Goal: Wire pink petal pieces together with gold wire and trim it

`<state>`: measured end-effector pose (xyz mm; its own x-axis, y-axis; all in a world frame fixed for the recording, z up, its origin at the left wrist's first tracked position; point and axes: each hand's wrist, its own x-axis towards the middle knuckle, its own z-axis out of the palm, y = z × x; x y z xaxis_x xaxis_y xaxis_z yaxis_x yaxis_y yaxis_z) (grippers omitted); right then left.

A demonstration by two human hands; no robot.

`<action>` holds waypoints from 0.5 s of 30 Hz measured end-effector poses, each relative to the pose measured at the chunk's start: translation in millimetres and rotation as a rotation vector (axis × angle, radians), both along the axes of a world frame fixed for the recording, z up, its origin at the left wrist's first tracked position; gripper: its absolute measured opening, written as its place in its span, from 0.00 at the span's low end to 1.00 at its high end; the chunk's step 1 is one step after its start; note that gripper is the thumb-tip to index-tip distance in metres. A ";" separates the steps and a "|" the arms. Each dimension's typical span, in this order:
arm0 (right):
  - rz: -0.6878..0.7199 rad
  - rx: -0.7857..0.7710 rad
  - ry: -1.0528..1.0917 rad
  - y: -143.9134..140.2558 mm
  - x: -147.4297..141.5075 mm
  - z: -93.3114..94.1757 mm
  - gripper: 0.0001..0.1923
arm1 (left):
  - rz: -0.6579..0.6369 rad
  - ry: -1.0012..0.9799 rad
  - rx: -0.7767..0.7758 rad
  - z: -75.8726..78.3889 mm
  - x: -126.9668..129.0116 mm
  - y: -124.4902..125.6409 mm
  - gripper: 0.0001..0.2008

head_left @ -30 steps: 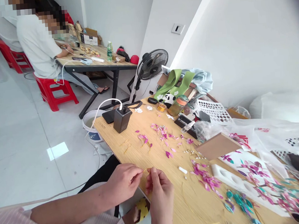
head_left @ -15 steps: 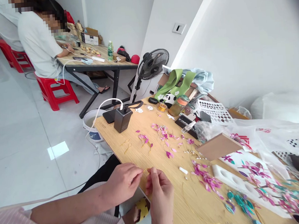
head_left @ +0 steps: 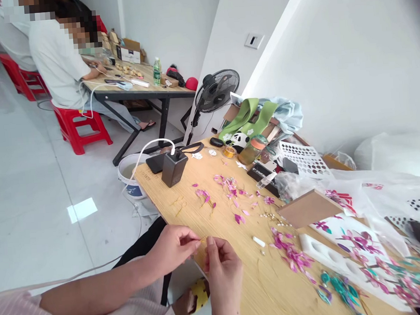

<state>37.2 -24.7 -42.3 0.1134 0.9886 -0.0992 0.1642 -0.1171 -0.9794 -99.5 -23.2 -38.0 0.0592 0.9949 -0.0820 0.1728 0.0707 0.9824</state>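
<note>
While your left hand (head_left: 173,247) & right hand (head_left: 220,263) both pinch the thin gold wire (head_left: 203,239) btwn fingertips, it runs crosswise hand-to-hand, over the table edge (head_left: 150,191).

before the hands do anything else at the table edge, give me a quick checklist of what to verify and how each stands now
1. Fine gold wire pinched between both hands: ok, left hand and right hand meet on it at the edge of the wooden table.
2. Fingers closed on the wire itself: cannot tell, too thin to see.
3. Loose pink petals near the hands: ok, scattered just beyond them.
4. Small white tube apart from the hands: ok, lying to their right.
5. Black charger block and its cable away from the work: ok, standing at the far corner.
6. White tray free of the hands: ok, further right.
</note>
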 end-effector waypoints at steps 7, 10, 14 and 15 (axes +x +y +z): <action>0.054 -0.013 0.060 1.5 -6.9 1.6 0.21 | 0.011 -0.449 -0.366 15.3 -9.8 7.6 0.16; 0.085 -0.011 0.101 3.4 -7.2 4.8 0.21 | 0.072 -0.467 -0.336 14.9 -15.2 9.4 0.16; 0.113 0.013 0.009 16.3 -4.7 9.7 0.20 | 0.197 -0.237 -0.131 10.3 -32.4 16.4 0.15; 0.136 0.034 -0.072 21.9 -4.8 10.7 0.20 | 0.231 -0.119 -0.062 8.7 -38.4 19.3 0.15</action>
